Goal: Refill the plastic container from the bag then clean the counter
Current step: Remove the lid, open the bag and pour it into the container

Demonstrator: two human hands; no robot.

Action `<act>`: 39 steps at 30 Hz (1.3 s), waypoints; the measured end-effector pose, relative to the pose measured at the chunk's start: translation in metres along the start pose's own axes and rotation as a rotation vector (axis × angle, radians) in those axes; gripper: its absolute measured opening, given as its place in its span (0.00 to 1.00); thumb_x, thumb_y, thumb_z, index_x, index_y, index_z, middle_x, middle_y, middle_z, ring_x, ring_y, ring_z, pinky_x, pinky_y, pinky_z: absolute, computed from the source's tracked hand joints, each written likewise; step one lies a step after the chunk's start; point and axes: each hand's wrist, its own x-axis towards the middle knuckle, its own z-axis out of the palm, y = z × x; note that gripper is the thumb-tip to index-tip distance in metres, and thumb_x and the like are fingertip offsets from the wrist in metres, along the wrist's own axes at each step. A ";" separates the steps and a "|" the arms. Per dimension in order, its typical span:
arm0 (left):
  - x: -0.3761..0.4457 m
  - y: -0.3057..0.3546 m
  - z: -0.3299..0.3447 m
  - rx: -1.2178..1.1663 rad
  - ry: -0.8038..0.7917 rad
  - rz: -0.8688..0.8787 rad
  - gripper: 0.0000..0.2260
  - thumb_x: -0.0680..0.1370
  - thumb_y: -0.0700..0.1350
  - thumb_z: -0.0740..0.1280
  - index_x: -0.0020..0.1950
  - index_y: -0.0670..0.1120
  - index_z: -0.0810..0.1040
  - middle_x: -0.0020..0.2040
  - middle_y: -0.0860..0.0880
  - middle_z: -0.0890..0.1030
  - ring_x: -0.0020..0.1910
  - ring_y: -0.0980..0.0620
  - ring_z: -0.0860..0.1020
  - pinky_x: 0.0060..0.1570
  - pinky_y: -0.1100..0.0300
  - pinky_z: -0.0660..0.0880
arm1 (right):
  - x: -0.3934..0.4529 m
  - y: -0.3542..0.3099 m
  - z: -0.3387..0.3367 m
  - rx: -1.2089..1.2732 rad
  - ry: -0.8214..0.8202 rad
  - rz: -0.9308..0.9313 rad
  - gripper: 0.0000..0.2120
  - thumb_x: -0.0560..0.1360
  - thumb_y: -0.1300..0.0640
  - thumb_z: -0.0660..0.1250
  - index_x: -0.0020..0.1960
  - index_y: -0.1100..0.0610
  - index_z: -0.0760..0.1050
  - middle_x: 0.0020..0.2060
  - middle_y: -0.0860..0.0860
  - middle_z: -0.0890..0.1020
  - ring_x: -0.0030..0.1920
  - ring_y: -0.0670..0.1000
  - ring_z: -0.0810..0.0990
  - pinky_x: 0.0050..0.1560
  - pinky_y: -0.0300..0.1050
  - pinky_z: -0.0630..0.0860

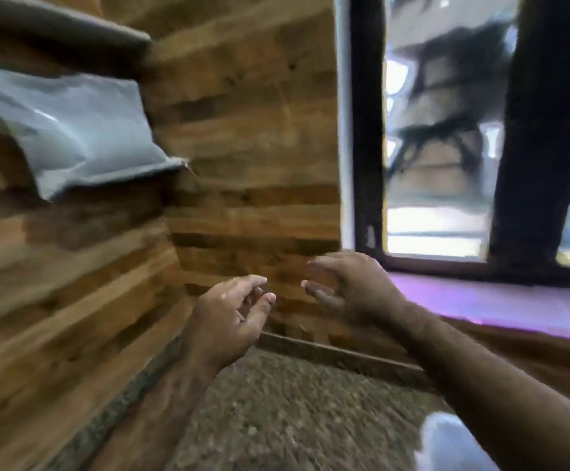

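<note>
At the bottom of the frame lies a speckled grey-brown tabletop (276,413), grainy like granite, blurred by camera motion. In the lower right corner a pale, glossy, rounded shape (446,443) pokes out from under the right forearm; it may be the plastic container or its lid, but it is too blurred and cropped to say.

Above the tabletop, in the lower middle of the frame, both bare hands are raised in the air and face each other, near but apart. The left hand (232,314) has its fingers loosely curled with thumb and fingertips close together, holding nothing. The right hand (344,287) has its fingers bent like a claw and spread, also released and empty.

Behind the hands, the wall (242,147) is clad in horizontal wooden planks of mixed light and dark brown, meeting in a corner, with a dark strip where it joins the tabletop. At the upper left, a grey, soft, crumpled sheet (83,127), possibly the bag or a plastic cover, sticks out from the wall under a grey shelf edge (72,25); I cannot tell which it is.

On the right, a purple-pink smooth sill (497,300) runs below a window (436,130) with thick dark frames and bright, blurred scenery outside.

As a judgement: no pouring is under way, no cloth is held, and no spill can be made out, so how much of the refilling or cleaning is done cannot be told from this view.
</note>
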 end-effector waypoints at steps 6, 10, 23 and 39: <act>0.133 -0.109 -0.136 0.122 0.226 -0.047 0.16 0.82 0.54 0.73 0.66 0.50 0.84 0.56 0.55 0.85 0.49 0.55 0.81 0.51 0.58 0.79 | 0.233 -0.068 0.015 -0.080 -0.103 -0.046 0.16 0.81 0.46 0.68 0.68 0.47 0.79 0.58 0.48 0.85 0.60 0.54 0.83 0.58 0.54 0.83; 0.211 -0.184 -0.220 0.263 0.396 0.013 0.20 0.79 0.53 0.76 0.69 0.48 0.80 0.66 0.49 0.80 0.48 0.50 0.79 0.50 0.50 0.81 | 0.373 -0.102 0.041 -0.157 -0.050 -0.039 0.19 0.82 0.47 0.66 0.72 0.48 0.77 0.62 0.50 0.85 0.61 0.57 0.84 0.60 0.53 0.83; 0.344 -0.282 -0.345 0.769 0.228 -0.287 0.23 0.79 0.67 0.65 0.62 0.50 0.81 0.63 0.45 0.83 0.61 0.40 0.81 0.54 0.51 0.77 | 0.636 -0.176 0.084 -0.141 -0.123 0.003 0.32 0.87 0.57 0.61 0.87 0.48 0.54 0.77 0.55 0.74 0.70 0.60 0.79 0.64 0.54 0.83; 0.335 -0.240 -0.342 0.560 0.338 -0.075 0.07 0.85 0.47 0.69 0.58 0.47 0.86 0.47 0.50 0.83 0.45 0.54 0.80 0.48 0.59 0.79 | 0.628 -0.174 0.079 0.071 0.231 0.254 0.07 0.84 0.60 0.64 0.61 0.58 0.78 0.57 0.57 0.84 0.57 0.61 0.85 0.59 0.57 0.83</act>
